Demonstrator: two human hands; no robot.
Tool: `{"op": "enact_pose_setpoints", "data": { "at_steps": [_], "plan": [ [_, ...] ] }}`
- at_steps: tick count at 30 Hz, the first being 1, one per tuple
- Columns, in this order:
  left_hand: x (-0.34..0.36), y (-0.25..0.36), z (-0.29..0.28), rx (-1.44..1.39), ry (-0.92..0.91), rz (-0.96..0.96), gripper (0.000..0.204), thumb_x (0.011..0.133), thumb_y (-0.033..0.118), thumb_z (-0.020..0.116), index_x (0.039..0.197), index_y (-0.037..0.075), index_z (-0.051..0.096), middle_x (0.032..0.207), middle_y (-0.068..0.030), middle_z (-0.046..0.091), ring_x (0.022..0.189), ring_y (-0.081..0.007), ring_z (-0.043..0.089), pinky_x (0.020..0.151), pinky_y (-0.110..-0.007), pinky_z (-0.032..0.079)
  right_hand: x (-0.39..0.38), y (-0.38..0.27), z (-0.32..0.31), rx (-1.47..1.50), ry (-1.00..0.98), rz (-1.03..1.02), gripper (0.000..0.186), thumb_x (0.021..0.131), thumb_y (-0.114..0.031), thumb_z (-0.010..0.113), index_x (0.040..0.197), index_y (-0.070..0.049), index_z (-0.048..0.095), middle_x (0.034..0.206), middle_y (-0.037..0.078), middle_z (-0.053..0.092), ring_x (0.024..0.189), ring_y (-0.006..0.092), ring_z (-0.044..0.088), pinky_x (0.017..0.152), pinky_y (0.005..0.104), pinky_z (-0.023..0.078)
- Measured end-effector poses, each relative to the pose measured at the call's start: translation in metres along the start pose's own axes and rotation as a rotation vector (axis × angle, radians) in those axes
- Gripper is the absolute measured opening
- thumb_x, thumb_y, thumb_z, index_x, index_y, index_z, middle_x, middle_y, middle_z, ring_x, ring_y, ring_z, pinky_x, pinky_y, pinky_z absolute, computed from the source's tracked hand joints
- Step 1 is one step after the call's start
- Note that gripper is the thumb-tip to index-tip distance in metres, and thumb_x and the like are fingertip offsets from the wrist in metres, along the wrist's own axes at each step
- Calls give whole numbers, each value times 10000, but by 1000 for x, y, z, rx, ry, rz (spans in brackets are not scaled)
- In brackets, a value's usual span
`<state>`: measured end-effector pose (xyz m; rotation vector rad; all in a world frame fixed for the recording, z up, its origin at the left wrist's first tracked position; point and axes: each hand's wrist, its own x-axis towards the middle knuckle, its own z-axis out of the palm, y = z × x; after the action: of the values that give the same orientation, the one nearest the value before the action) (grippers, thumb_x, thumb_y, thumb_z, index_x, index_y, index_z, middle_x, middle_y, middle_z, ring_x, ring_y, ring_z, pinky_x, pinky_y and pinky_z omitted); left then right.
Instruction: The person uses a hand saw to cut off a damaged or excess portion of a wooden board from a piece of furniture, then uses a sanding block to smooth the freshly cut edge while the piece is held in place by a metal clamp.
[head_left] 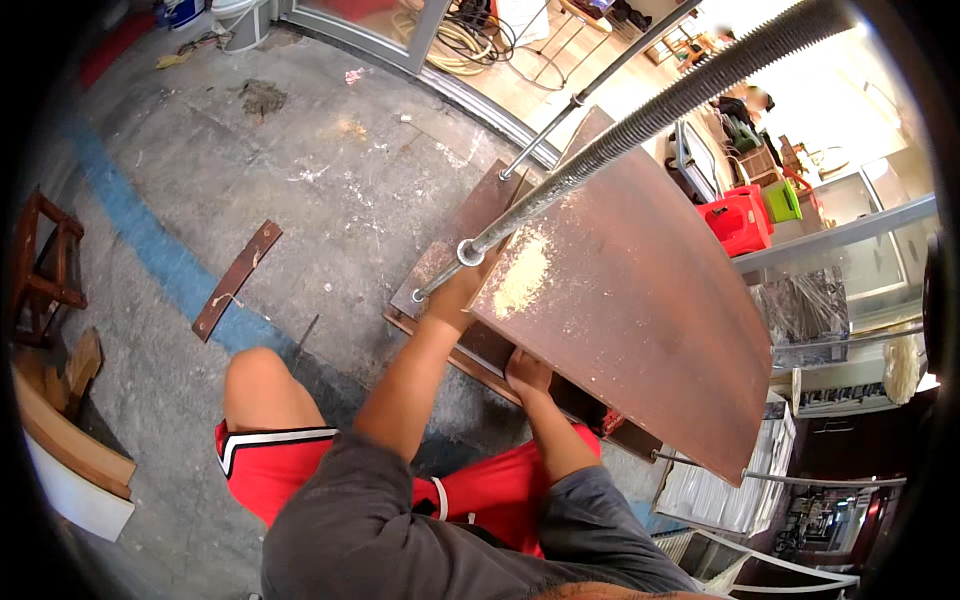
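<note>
In front of me is a brown wooden panel (650,280) with a patch of pale sawdust (522,275) near its left corner. Under it lies a lower brown board (488,372), with a dark gap between the two. My left hand (482,278) reaches in beneath the panel's left corner, behind a thick ribbed metal rod (600,150), and its fingers are hidden. My right hand (527,372) is curled at the panel's near edge, inside the gap. What it holds, if anything, is out of sight. A small red object (612,420) shows in the gap to its right.
A loose brown wood strip (237,280) lies on the concrete floor by a blue painted line. At the left are a dark wooden stool (45,265) and curved wood pieces (75,440). A red plastic stool (738,222) and stacked white sheets (725,480) stand to the right.
</note>
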<state>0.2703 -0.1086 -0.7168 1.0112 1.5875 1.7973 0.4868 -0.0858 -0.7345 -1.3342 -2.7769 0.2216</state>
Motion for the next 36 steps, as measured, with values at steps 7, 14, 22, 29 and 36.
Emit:
{"op": "enact_pose_setpoints", "data": {
  "at_steps": [7, 14, 22, 29, 36],
  "plan": [
    [5, 9, -6, -551, 8, -236, 485, 964, 419, 631, 1164, -21, 674, 1037, -80, 708, 890, -224, 673, 788, -359, 538, 9, -7, -5, -58, -248, 128, 477, 1010, -244, 382, 1396, -1, 524, 1466, 270, 477, 1361, 457, 430, 1156, 562, 297],
    [0, 49, 11, 189, 27, -1, 405, 963, 389, 619, 1094, 15, 704, 967, -105, 725, 850, -259, 702, 735, -354, 546, -5, 38, 31, -298, 78, -114, 435, 979, -208, 429, 1312, 11, 603, 1348, 295, 570, 1239, 474, 539, 1083, 566, 396],
    [16, 50, -2, 140, -27, -94, 323, 934, 306, 629, 1026, 7, 706, 925, -174, 725, 836, -311, 714, 709, -404, 544, -1, 24, 26, -170, 180, -148, 386, 971, -234, 455, 1259, -61, 644, 1276, 225, 635, 1191, 449, 574, 1048, 548, 422],
    [25, 70, -10, 133, -94, -318, 340, 953, 282, 601, 1136, -2, 638, 1009, -194, 701, 921, -290, 700, 754, -391, 539, -5, 22, 23, -174, 24, -96, 360, 950, -218, 479, 1204, -57, 675, 1205, 216, 668, 1123, 424, 616, 990, 548, 453],
    [-11, 5, 18, 346, -62, 7, 472, 1001, 272, 540, 1438, 129, 432, 1294, -180, 602, 1154, -305, 619, 944, -421, 493, -7, 24, 10, -80, 30, -4, 394, 976, -254, 451, 1250, -53, 651, 1268, 226, 641, 1180, 432, 586, 1060, 523, 422]
  ]
}}
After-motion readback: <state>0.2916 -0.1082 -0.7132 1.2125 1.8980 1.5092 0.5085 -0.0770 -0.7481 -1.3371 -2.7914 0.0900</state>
